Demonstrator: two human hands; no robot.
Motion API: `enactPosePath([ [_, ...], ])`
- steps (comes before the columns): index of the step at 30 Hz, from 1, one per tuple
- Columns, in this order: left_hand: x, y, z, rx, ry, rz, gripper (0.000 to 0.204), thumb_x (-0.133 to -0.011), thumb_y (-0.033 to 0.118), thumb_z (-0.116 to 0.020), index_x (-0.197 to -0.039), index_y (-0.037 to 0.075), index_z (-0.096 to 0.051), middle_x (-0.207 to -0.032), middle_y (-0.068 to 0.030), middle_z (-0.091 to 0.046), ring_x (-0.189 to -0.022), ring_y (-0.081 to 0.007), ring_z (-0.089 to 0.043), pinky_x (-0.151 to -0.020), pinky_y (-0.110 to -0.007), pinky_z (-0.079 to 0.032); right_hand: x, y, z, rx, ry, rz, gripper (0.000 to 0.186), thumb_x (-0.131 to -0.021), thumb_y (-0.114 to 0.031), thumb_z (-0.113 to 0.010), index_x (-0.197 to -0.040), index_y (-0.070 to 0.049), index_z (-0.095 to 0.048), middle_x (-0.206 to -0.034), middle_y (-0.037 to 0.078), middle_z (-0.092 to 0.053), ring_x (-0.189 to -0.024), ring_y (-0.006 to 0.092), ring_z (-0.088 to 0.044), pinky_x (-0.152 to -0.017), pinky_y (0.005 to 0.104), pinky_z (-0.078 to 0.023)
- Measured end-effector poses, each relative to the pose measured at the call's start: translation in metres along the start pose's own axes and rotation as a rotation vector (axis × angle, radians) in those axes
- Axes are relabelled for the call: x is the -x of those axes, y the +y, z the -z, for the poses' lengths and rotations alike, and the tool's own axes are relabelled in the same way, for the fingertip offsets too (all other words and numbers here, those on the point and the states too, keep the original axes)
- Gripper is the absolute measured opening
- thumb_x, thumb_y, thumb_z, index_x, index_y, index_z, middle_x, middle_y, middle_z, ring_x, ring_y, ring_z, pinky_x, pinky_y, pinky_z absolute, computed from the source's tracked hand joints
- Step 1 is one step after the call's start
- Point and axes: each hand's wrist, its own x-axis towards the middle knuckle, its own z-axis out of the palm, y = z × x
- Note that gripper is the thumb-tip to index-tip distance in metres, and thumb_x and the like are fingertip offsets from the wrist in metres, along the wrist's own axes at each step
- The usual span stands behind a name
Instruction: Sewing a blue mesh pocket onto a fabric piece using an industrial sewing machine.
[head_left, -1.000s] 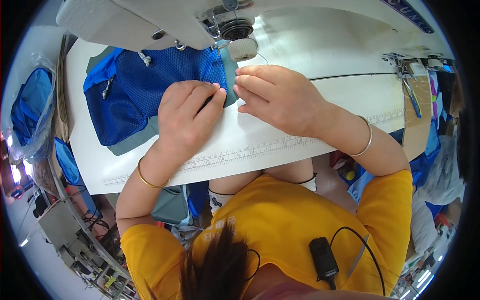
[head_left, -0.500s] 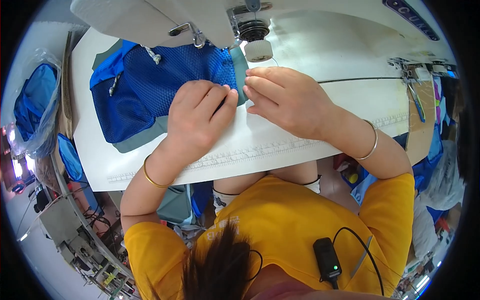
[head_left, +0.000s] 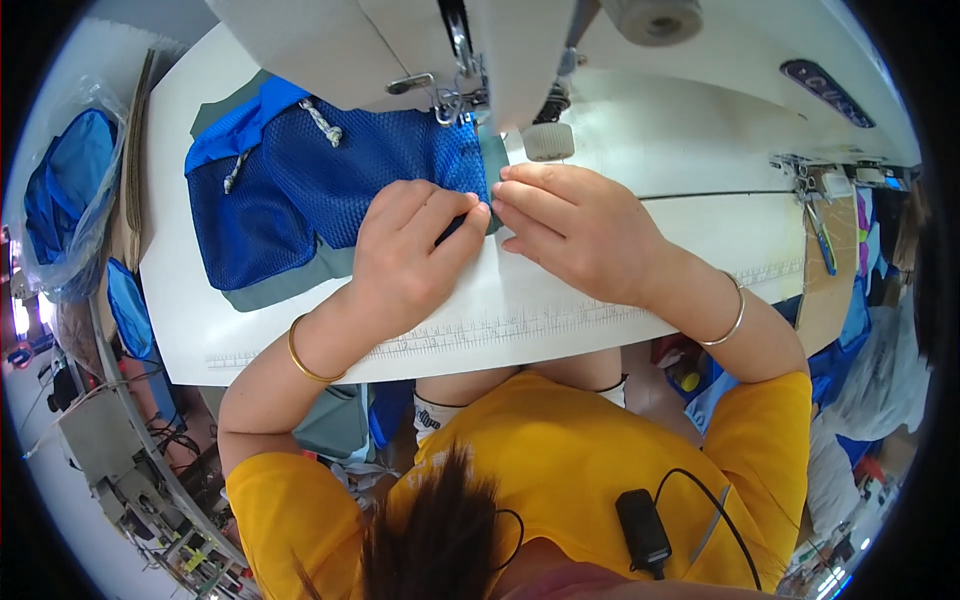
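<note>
A blue mesh drawstring pouch piece (head_left: 340, 170) lies on grey-green fabric (head_left: 290, 283), which shows along its borders. Its top right part sits beneath the sewing machine's needle area (head_left: 460, 105). My left hand (head_left: 415, 250) rests on the lower right of the mesh, thumb and forefinger pinched on its edge. Across from it, my right hand (head_left: 580, 230) has its fingers drawn together at the grey-green strip on the right edge; the fingertips partly hide the cloth between them. White cord ends (head_left: 325, 125) hang out of the pouch's blue top band.
The white sewing table (head_left: 600, 325) carries a printed ruler along its near edge. A machine head (head_left: 520, 60) overhangs the far side. Small snips (head_left: 823, 240) lie on cardboard at the right. A clear bag (head_left: 75, 190) of blue pieces hangs at the left.
The view has shifted, so more of the machine head shows and the hands and pouch sit slightly lower in the picture. Both hands keep their places at the cloth's edge.
</note>
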Motion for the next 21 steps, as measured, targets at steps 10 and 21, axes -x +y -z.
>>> enactPosePath([
  [10, -0.002, -0.007, 0.0, 0.042, 0.007, 0.034, 0.02, -0.07, 0.006, -0.071, -0.09, 0.001, -0.067, -0.09, -0.0082, -0.063, -0.08, -0.0238, -0.061, -0.067, -0.036, -0.048, -0.004, 0.0, -0.002, 0.024, 0.021, -0.034, 0.026, -0.077, -0.019, -0.078, -0.095, -0.002, -0.069, -0.11, 0.007, -0.062, -0.109, 0.0242, -0.061, -0.087, 0.0355, -0.056],
  [21, -0.009, -0.033, -0.003, 0.079, 0.035, 0.053, 0.023, -0.065, 0.0, -0.073, -0.086, 0.004, -0.065, -0.088, -0.0072, -0.064, -0.081, -0.0273, -0.062, -0.07, -0.039, -0.051, -0.019, 0.006, -0.003, 0.023, -0.092, -0.183, 0.036, -0.076, -0.021, -0.082, -0.104, -0.003, -0.07, -0.108, 0.003, -0.061, -0.101, 0.0212, -0.062, -0.081, 0.0342, -0.056],
])
